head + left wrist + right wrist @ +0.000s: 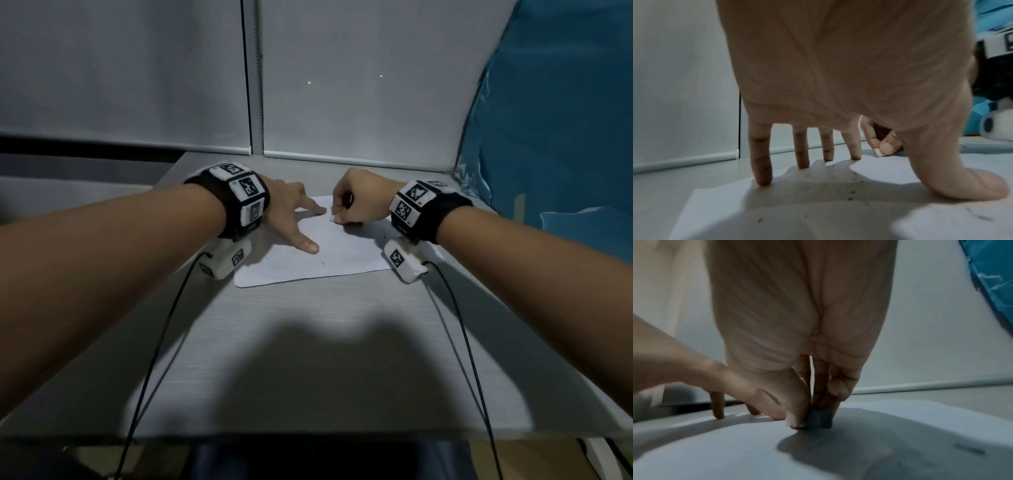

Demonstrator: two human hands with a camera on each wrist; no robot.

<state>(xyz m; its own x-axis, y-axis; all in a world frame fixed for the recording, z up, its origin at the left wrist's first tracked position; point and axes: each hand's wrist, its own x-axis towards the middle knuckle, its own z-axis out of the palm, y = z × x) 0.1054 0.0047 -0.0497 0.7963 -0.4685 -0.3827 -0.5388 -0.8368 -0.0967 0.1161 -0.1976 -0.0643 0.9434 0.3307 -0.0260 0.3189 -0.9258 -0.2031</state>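
A white paper sheet [329,253] lies flat on the grey table [308,359]. My left hand [291,219] presses down on the sheet's left part with fingers [762,170] spread and straight and the thumb [972,183] flat. My right hand [337,216] is curled at the sheet's far middle. Between thumb and fingers it pinches a small white eraser [334,218], whose end touches the paper. The eraser [878,152] shows behind the left fingers in the left wrist view. In the right wrist view the eraser [819,420] looks grey in shadow, pressed to the paper [735,451].
Dark specks [851,191] are scattered on the paper under my left palm. Closed grey blinds [342,85] stand behind the table. A blue plastic-covered bulk [565,137] rises at the right. Black cables [161,342] hang from both wrists across the table's front.
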